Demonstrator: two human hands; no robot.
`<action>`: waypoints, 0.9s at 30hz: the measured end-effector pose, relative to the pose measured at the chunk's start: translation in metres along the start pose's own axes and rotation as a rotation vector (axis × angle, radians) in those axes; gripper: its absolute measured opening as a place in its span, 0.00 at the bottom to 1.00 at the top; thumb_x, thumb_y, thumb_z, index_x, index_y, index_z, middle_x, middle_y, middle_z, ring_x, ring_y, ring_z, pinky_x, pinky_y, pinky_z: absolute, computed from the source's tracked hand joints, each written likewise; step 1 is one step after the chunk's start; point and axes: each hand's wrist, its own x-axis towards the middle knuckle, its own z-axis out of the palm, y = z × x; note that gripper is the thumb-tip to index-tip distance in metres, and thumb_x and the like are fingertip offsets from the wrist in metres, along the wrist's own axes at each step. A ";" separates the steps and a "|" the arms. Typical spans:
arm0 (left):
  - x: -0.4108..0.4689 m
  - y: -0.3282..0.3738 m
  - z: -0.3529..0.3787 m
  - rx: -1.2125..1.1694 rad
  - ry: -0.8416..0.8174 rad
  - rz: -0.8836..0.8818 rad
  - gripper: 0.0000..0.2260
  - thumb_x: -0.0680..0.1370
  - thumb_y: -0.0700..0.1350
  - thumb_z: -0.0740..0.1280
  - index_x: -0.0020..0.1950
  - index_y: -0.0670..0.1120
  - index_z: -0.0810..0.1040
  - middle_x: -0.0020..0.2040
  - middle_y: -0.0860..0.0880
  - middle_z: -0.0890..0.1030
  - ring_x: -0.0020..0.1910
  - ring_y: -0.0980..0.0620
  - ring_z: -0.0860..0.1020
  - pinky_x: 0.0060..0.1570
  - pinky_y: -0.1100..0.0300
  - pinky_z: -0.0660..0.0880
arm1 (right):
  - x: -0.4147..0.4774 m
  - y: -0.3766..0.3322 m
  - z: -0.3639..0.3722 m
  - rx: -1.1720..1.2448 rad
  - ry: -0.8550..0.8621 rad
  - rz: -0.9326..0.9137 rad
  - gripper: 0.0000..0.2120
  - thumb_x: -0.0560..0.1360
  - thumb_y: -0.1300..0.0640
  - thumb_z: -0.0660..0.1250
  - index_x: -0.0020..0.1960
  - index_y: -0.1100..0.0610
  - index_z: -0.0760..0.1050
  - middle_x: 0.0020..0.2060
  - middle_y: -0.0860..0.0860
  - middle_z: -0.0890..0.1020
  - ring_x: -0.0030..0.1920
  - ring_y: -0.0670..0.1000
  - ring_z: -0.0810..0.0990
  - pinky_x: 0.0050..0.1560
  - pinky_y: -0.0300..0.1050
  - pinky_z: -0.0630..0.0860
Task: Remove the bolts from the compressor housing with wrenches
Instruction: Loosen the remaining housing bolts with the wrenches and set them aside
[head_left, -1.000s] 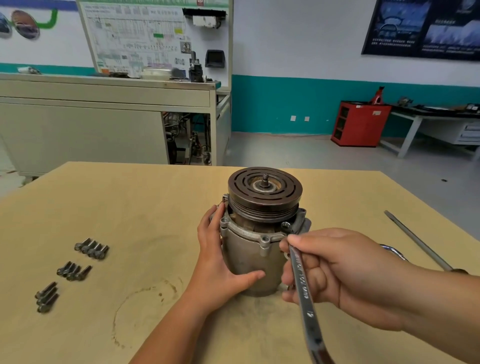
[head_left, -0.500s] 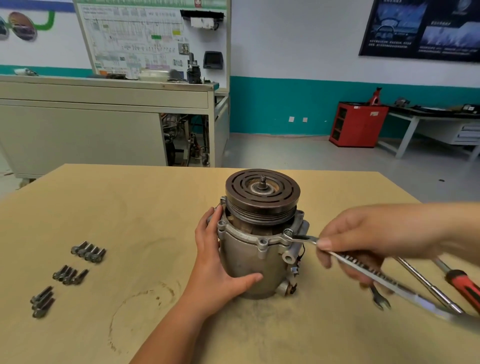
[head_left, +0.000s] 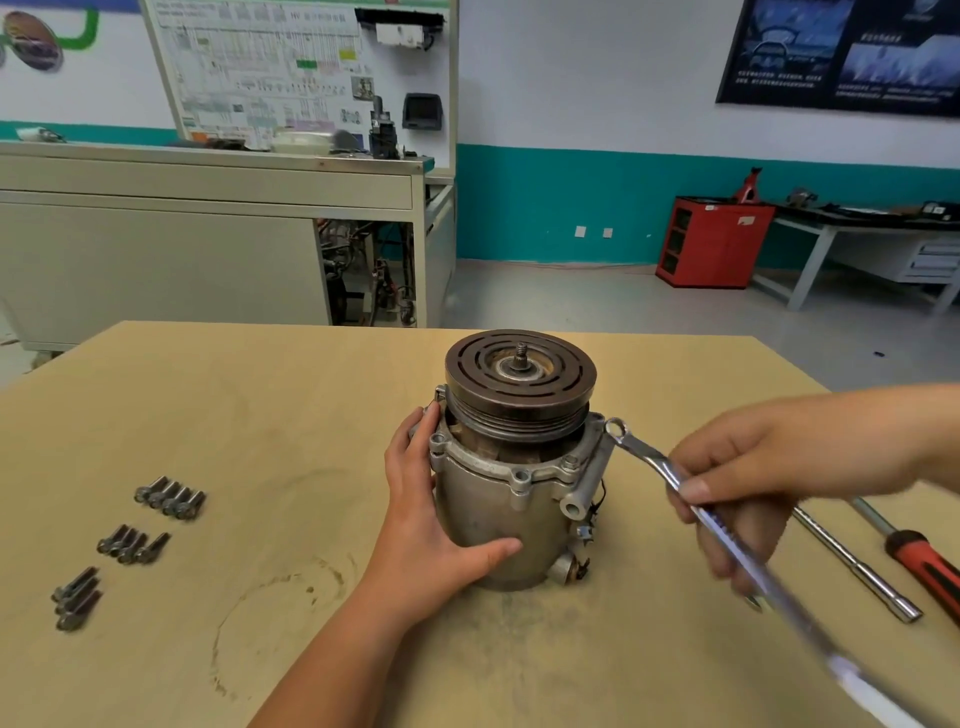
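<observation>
Tan plywood of the table (head_left: 260, 415) is stretching out under my forearms, with a faint ring stain marking it close to me. Nearest on the right, the wrench (head_left: 644, 454) is blurring away toward the lower corner. My right hand (head_left: 753, 478) is curling round its shank, thumb on top. Its ring end is reaching up and left to the right edge of the flange on the compressor housing (head_left: 488, 509) — whether it is seated on a bolt head I cannot tell. My left hand (head_left: 431, 525) is pressing flat against the housing's left side, fingers running straight up the wall and thumb spreading across the front. The housing is standing upright mid-table, carrying a dark grooved pulley (head_left: 519, 374) on top. Off to the left, loose bolts (head_left: 171, 496) are lying in three small clusters, well apart from the housing. On the right, a steel extension bar (head_left: 857, 566) and a red-handled screwdriver (head_left: 924, 566) are lying near each other. Farther back, a grey bench (head_left: 208, 249) is standing on the left and a red cabinet (head_left: 711, 241) is sitting against the teal-striped wall.
</observation>
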 end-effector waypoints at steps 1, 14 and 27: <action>0.000 0.000 0.000 0.000 0.000 -0.003 0.51 0.57 0.62 0.76 0.71 0.72 0.46 0.74 0.63 0.48 0.75 0.55 0.57 0.72 0.52 0.63 | 0.003 0.002 0.016 0.142 0.003 -0.046 0.18 0.71 0.46 0.65 0.47 0.61 0.68 0.39 0.55 0.85 0.41 0.54 0.85 0.41 0.42 0.79; 0.001 -0.006 0.003 -0.015 0.025 0.001 0.53 0.58 0.60 0.79 0.74 0.67 0.48 0.74 0.60 0.51 0.75 0.51 0.60 0.70 0.46 0.65 | 0.024 -0.033 0.091 0.882 0.221 -0.311 0.11 0.65 0.55 0.63 0.42 0.62 0.72 0.29 0.61 0.82 0.20 0.50 0.79 0.21 0.40 0.76; 0.001 0.002 0.000 -0.002 0.004 -0.010 0.51 0.57 0.62 0.76 0.72 0.70 0.47 0.75 0.58 0.49 0.75 0.53 0.58 0.72 0.47 0.63 | 0.020 -0.025 0.037 0.253 -0.008 -0.056 0.13 0.71 0.46 0.59 0.41 0.57 0.69 0.23 0.54 0.79 0.20 0.46 0.77 0.24 0.37 0.76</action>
